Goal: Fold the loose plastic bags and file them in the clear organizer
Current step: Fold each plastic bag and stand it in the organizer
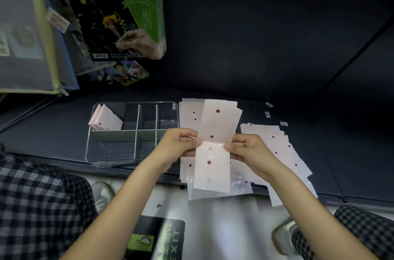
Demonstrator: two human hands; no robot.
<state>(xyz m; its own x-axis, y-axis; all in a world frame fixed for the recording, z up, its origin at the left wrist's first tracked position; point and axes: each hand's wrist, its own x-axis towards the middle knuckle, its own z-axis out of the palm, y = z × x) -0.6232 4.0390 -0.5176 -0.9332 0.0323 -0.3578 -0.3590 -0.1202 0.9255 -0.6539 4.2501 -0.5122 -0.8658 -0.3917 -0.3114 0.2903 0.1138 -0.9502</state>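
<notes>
Creasing thin translucent dotted bag (215, 146), both hands

Checked trousers (38, 206) (ringed right hand (247, 149))

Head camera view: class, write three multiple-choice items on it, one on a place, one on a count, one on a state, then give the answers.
1. Where do the folded pink plastic bags stand in the clear plastic organizer?
A far-left compartment
B near-right compartment
C outside it

2. How many hands hold the long pale pink bag?
A none
B one
C two

3. That held bag is
A rolled up
B creased across its middle
C filed away

Answers: 1 A, they lean in the far-left section. 2 C, left hand and right hand pinch its edges. 3 B, a fold line runs between the hands.
</notes>
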